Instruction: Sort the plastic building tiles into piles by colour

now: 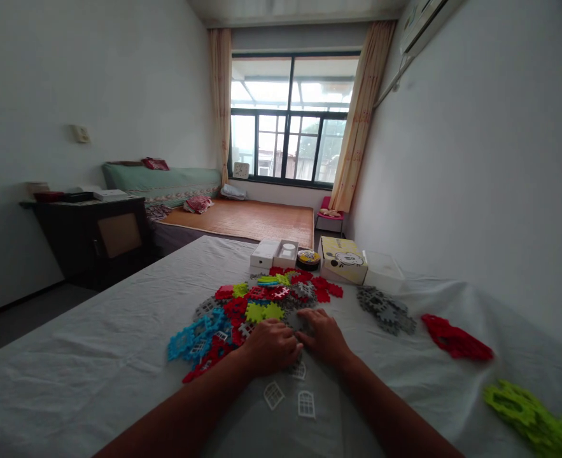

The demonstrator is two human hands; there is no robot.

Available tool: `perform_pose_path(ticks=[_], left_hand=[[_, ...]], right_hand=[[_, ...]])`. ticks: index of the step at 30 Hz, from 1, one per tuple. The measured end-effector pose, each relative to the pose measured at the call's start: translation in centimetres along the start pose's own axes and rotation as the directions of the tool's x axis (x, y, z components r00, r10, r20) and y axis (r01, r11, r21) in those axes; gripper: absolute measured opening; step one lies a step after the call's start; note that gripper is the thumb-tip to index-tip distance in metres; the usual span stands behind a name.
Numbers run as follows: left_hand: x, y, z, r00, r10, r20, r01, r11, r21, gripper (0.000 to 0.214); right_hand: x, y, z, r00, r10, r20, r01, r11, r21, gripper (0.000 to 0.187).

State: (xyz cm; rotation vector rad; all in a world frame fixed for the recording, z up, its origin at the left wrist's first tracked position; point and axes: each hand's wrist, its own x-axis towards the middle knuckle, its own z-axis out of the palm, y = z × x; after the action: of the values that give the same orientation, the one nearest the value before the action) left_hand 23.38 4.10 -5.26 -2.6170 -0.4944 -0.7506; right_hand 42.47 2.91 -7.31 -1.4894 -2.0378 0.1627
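My left hand (272, 346) rests at the near edge of a mixed pile of toothed plastic building pieces, its fingers curled and whatever they hold hidden. Close beside it, my right hand (321, 334) has its fingers stretched out over a grey piece (294, 318) at the pile's edge. Just beyond the left hand lies a lime-green piece (264, 311). Blue pieces (197, 336) and red pieces (235, 310) spread to the left. Small white window-shaped pieces, one (273, 395) tilted and another (306, 404) straighter, lie on the cloth between my forearms.
On the right are separate groups of grey pieces (386, 310), red pieces (455, 337) and lime-green pieces (533, 416). Behind the pile stand a white box (264, 254), a round tin (308, 259), a yellow box (342, 261) and a translucent container (384, 272). A white cloth (118, 343) covers the table.
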Motion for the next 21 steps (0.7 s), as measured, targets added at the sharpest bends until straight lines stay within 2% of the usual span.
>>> perform_pose_path(ticks=[5,8,11,13,15,17,19,21], left_hand=[[0.1,-0.2,-0.2,1.0,-0.005,0.013,0.005,1.0,0.006,0.031],[0.1,-0.2,-0.2,1.0,-0.008,0.013,0.008,1.0,0.004,0.032],[0.0,-0.1,0.0,1.0,-0.011,0.018,0.012,1.0,-0.007,0.033],[0.0,-0.1,0.0,1.0,-0.02,0.024,0.02,1.0,-0.008,0.035],[0.0,0.0,0.0,0.999,-0.027,0.03,0.028,1.0,-0.006,0.035],[0.0,0.0,-0.1,0.999,-0.03,0.041,0.03,1.0,-0.005,0.035],[0.1,0.0,-0.2,0.998,-0.033,0.054,0.034,0.999,-0.003,0.033],[0.1,0.0,-0.3,0.997,-0.038,0.062,0.038,0.999,-0.001,0.032]], right_hand=[[-0.5,2.3,-0.3,0.99,-0.007,-0.142,0.021,0.995,0.097,0.057],[-0.6,3.0,-0.8,0.987,0.036,-0.156,-0.014,0.99,0.138,0.047],[-0.3,4.1,-2.4,0.98,0.108,-0.169,-0.097,0.993,0.068,0.033],[-0.3,5.9,-4.2,0.949,0.164,-0.269,-0.184,0.982,-0.051,0.034],[-0.8,8.7,-6.1,0.884,0.216,-0.415,-0.309,0.935,-0.172,0.037],[-1.7,11.6,-7.7,0.823,0.255,-0.508,-0.428,0.866,-0.259,0.036],[-2.7,13.8,-8.7,0.808,0.277,-0.52,-0.481,0.821,-0.308,0.034],[-3.1,14.5,-9.2,0.802,0.276,-0.529,-0.494,0.805,-0.328,0.034]])
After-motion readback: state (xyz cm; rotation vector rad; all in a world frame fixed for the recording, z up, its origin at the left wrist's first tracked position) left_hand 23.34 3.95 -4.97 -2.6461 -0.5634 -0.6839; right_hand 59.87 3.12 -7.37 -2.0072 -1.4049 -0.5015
